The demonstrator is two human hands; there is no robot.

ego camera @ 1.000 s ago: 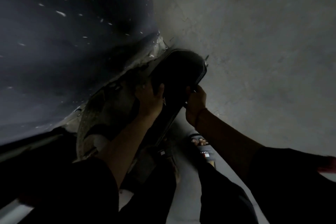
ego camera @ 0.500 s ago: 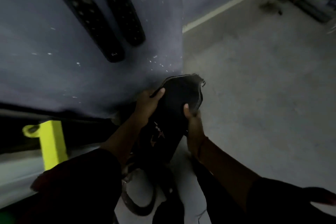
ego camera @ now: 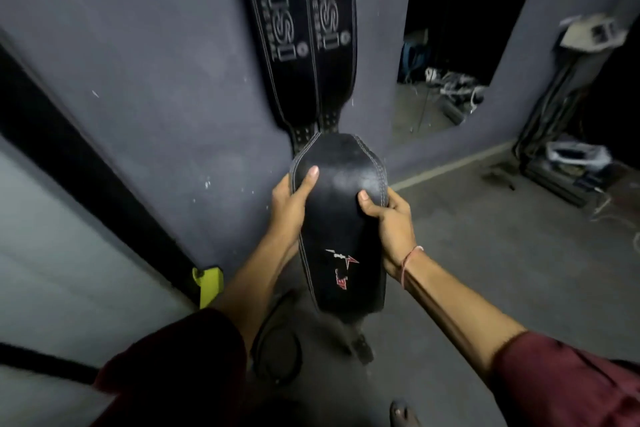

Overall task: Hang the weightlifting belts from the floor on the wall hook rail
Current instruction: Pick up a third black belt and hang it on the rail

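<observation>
Below the held belt (ego camera: 341, 218), nearest of all: the tip of a foot (ego camera: 401, 414) on the grey floor (ego camera: 485, 270), with maroon sleeves to either side. Just under the belt's lower end, lying on the floor, a dark coiled loop (ego camera: 277, 354), seemingly another belt, and a strap end (ego camera: 362, 347) beside it. Unclear whether that strap is part of the loop or a tail of the one in hand. Down-left of the belt, a yellow bracket (ego camera: 207, 284) at the foot of the wall (ego camera: 156, 62).

At the belt itself: lifted clear of the floor, broad black leather with stitched edges and a red and white mark low on its face, upper end leaning toward the wall. On its left edge, the left hand (ego camera: 291, 208), thumb pressed on the face, fingers hidden behind, clamped on the leather. On its right edge, the right hand (ego camera: 391, 222), thumb on top and fingers curled round the edge, equally tight, a thread at the wrist.

Just above the belt's top end, a lettered belt (ego camera: 277, 28) and its twin (ego camera: 332, 28), hanging side by side against the wall, tips nearly meeting the one in hand. Hook rail out of view above them. Up-right of the belt, farther off, an opening with tangled cables (ego camera: 450, 83).

By judgement: two hung, a third raised but not yet hooked, probably one more to fetch from the floor.
</observation>
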